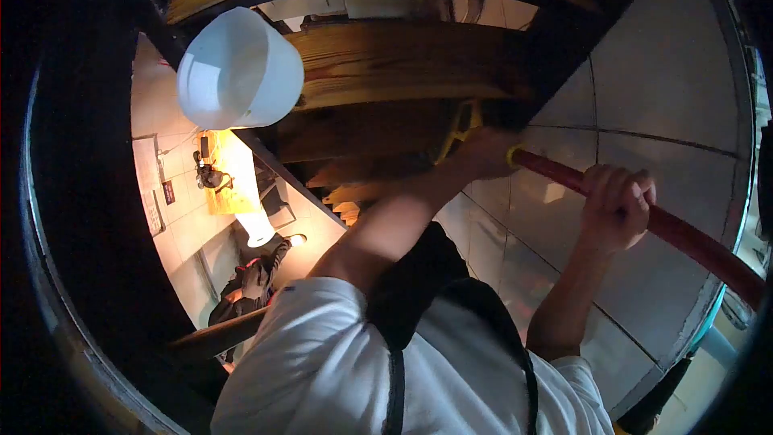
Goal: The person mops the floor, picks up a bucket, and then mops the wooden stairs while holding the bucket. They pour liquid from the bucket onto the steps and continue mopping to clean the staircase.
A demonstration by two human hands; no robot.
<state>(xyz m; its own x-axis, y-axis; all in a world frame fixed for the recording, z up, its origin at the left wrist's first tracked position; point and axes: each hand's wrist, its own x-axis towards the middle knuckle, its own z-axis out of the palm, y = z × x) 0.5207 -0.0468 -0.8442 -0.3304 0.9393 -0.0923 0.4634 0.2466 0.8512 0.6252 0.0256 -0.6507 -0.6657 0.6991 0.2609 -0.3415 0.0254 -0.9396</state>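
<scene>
A long red pole runs from the right edge in toward the stairs. My right hand is closed round its middle. Further down, beside a yellow ring, my left hand wraps the lower end; its fingers are partly in shadow. Just beyond that hand an open yellow frame shows against the dark steps. It looks like the head of a mop, but its lower part is too dark to make out.
Wooden stair treads with dark metal stringers descend ahead. A white bucket stands at the upper left. Pale tiled wall lines the right. Below left are a lit yellow table and a person in dark clothing.
</scene>
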